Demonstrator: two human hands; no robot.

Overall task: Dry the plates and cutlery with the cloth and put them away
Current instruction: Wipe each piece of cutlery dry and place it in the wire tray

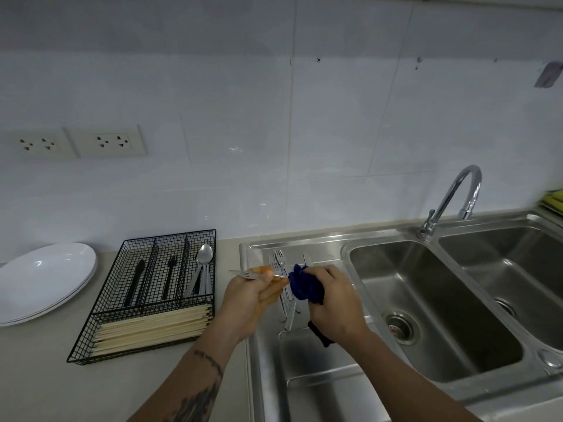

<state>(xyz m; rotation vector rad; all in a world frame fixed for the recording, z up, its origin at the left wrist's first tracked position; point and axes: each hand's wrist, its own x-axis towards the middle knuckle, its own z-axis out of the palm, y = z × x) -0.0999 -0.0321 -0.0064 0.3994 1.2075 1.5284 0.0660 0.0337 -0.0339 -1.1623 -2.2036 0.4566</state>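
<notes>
My left hand [254,295] grips a metal fork [240,273] near its head, tines pointing left, above the sink's drainboard. My right hand [330,300] holds a dark blue cloth [301,284] bunched around the fork's handle end. Several more forks and knives [283,269] lie on the drainboard [304,376] just behind my hands. Left of the sink stands a black wire cutlery tray [146,295] holding spoons [203,269], a black fork, a black knife and chopsticks [152,327]. A stack of white plates [42,281] sits at the far left of the counter.
A double steel sink [432,300] with a curved tap [457,196] fills the right side. Two wall sockets [106,141] sit on the tiled wall above the counter. Something yellow-green [556,199] shows at the right edge.
</notes>
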